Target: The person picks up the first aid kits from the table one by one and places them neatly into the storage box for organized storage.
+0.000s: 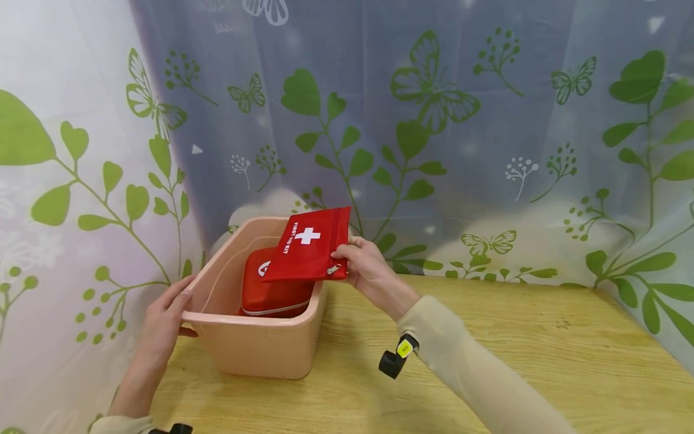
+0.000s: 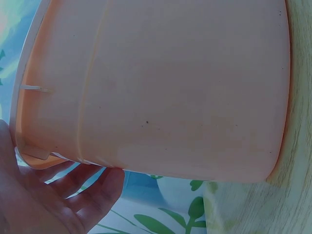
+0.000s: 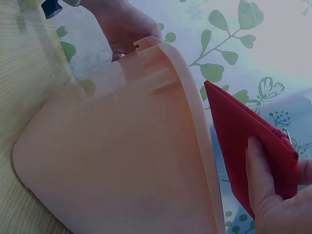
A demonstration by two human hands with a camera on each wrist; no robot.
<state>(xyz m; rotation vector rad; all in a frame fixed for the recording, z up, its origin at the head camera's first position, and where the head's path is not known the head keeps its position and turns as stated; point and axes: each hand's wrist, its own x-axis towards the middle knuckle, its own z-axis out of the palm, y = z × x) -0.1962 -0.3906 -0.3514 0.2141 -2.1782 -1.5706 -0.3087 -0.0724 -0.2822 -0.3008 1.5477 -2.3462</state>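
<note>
A flat red first aid pouch [image 1: 309,246] with a white cross and a zipper is held above the right side of a pink plastic bin [image 1: 260,349]. My right hand [image 1: 368,268] pinches the pouch by its zipper end, thumb on top; the right wrist view shows the pouch [image 3: 248,141] just beyond the bin's rim. My left hand [image 1: 165,313] grips the bin's near-left rim corner, with fingers under the lip in the left wrist view. Inside the bin sits a red zippered first aid case [image 1: 271,289], partly covered by the pouch.
The bin stands on a wood-grain table [image 1: 461,349], near its left end. Behind and to the left hangs a curtain [image 1: 379,150] printed with green leaves and butterflies. A black wrist camera [image 1: 396,358] is strapped to the right sleeve.
</note>
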